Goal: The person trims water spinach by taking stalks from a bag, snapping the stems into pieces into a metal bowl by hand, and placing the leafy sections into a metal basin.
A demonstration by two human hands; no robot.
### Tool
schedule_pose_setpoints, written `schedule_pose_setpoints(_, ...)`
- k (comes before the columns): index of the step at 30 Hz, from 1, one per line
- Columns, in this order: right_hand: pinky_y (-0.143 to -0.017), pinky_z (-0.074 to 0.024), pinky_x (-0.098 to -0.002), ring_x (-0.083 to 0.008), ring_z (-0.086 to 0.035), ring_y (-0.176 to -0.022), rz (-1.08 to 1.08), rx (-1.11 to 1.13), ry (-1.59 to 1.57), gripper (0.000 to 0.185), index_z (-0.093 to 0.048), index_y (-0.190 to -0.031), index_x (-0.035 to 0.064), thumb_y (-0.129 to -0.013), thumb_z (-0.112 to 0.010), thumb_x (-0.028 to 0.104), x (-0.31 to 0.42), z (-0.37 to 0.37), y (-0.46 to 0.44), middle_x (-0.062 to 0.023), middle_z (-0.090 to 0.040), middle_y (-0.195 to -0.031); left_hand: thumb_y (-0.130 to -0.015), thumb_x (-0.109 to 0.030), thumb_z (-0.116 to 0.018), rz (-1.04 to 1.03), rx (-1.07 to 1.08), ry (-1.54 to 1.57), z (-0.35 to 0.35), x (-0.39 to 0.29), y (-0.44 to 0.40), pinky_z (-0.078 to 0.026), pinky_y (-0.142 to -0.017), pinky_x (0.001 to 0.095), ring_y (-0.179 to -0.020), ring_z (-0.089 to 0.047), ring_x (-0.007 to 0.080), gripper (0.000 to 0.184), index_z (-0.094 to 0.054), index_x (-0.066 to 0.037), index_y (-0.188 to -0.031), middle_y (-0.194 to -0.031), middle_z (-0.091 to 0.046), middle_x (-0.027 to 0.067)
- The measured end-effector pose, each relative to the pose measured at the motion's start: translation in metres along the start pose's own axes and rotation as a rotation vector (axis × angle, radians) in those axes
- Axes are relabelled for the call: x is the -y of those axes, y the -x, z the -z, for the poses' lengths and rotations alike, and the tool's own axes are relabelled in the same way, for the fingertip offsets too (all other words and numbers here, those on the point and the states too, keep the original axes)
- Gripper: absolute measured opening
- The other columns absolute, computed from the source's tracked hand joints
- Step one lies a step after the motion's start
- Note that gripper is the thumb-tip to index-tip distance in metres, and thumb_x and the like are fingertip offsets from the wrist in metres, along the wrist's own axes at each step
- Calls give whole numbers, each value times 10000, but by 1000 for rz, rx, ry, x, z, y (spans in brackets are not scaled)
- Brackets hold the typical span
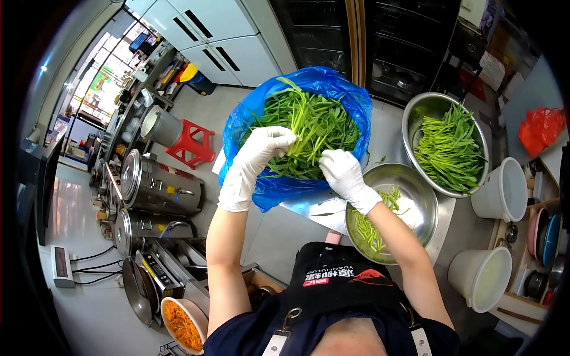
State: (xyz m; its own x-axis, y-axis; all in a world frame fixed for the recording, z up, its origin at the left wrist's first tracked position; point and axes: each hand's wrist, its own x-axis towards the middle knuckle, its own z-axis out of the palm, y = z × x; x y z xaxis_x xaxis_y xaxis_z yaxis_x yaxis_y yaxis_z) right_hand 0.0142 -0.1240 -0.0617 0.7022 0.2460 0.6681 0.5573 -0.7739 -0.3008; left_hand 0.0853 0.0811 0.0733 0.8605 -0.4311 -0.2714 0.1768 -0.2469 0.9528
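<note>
A blue plastic bag [237, 127] stands open in front of me, heaped with long-stemmed leafy greens [323, 115]. My left hand [264, 148], in a white glove, pinches some pale green stems at the left of the heap. Over the bag's lower right edge is my gloved right hand [342, 173], its fingers curled together against the greens; I cannot make out what they hold. Below my right forearm sits a steel bowl [423, 204] with short cut stems [368, 231]. A larger steel bowl [409, 127] at the right holds trimmed greens [448, 148], laid mostly in line.
White buckets [484, 279] stand at the right by a shelf with dishes. Steel pots [160, 184] and a red stool [193, 144] are at the left. Shredded orange food fills a tub [199, 314] at lower left. Fridges [219, 35] line the back.
</note>
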Motion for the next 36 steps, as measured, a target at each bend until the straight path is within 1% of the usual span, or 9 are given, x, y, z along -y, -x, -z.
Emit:
schedule_pose_setpoints(2, -753, -489, -381, -262, -589, -915, -83, -226, -19, 337, -611, -1082, 88, -763, -697, 151, 9, 18, -13, -75, -603, -1082, -836, -197, -729, 8, 4, -19, -2, -1, 0, -427, -609, 200, -628, -522, 67, 161, -701, -38, -850, -719, -623, -14)
schedule_pose_setpoints(4, -765, -491, -385, -272, -587, -930, -100, -272, -79, 373, -607, -1115, 87, -761, -703, 156, 16, 33, -31, -85, -585, -1133, -833, -200, -736, 24, 38, 14, -4, 2, -2, -427, -608, 199, -624, -523, 69, 164, -700, -41, -856, -717, -620, -15)
schedule_pose_setpoints(13, -689, -481, -357, -255, -580, -862, 40, 24, 110, 178, -621, -925, 89, -755, -644, 136, -15, -7, 3, -108, -575, -1097, -848, -195, -735, 28, 78, 126, 6, 8, -12, -413, -602, 214, -623, -510, 85, 203, -681, -12, -917, -746, -605, 6)
schedule_pose_setpoints(16, -710, -482, -373, -265, -585, -855, 14, 110, 132, 193, -633, -933, 85, -744, -648, 121, -24, -7, 16, -141, -574, -1200, -852, -211, -728, 9, 41, 110, 1, 0, -8, -411, -596, 191, -611, -506, 62, 169, -682, -48, -845, -706, -598, -16)
schedule_pose_setpoints(19, -723, -481, -376, -267, -593, -895, -2, -30, 101, 231, -643, -958, 83, -730, -665, 119, -15, 17, 6, -149, -577, -1221, -849, -209, -730, 7, 23, 91, 1, -2, -7, -417, -601, 192, -616, -508, 62, 168, -686, -47, -855, -719, -603, -14)
schedule_pose_setpoints(23, -812, -482, -403, -283, -585, -971, -3, -343, 12, 367, -664, -1048, 108, -687, -669, 46, 18, 60, -35, -99, -603, -1170, -839, -200, -740, 0, 41, 124, -4, 2, -11, -421, -615, 200, -640, -518, 76, 201, -685, -19, -908, -760, -609, -1)
schedule_pose_setpoints(27, -894, -457, -397, -256, -534, -1124, 182, -238, 83, 371, -670, -1107, 90, -737, -659, 103, 26, 64, -56, -42, -616, -1181, -831, -163, -734, -46, 132, 330, -12, 22, -19, -445, -634, 231, -680, -559, 108, 196, -675, -9, -938, -780, -624, 16)
schedule_pose_setpoints(32, -838, -456, -413, -267, -568, -1016, 151, -239, 13, 289, -678, -1006, 85, -718, -701, 92, 28, 57, -54, -58, -640, -1066, -849, -137, -706, -37, 93, 498, -28, 36, -11, -450, -648, 249, -712, -561, 115, 217, -655, 17, -995, -805, -636, 39)
schedule_pose_setpoints(36, -795, -446, -393, -253, -585, -919, -21, -149, -181, 170, -656, -903, 81, -738, -698, 73, 31, 49, -49, -55, -642, -894, -860, -137, -691, -130, 41, 376, -34, 42, -7, -440, -652, 231, -712, -545, 94, 196, -668, 11, -986, -815, -639, 24)
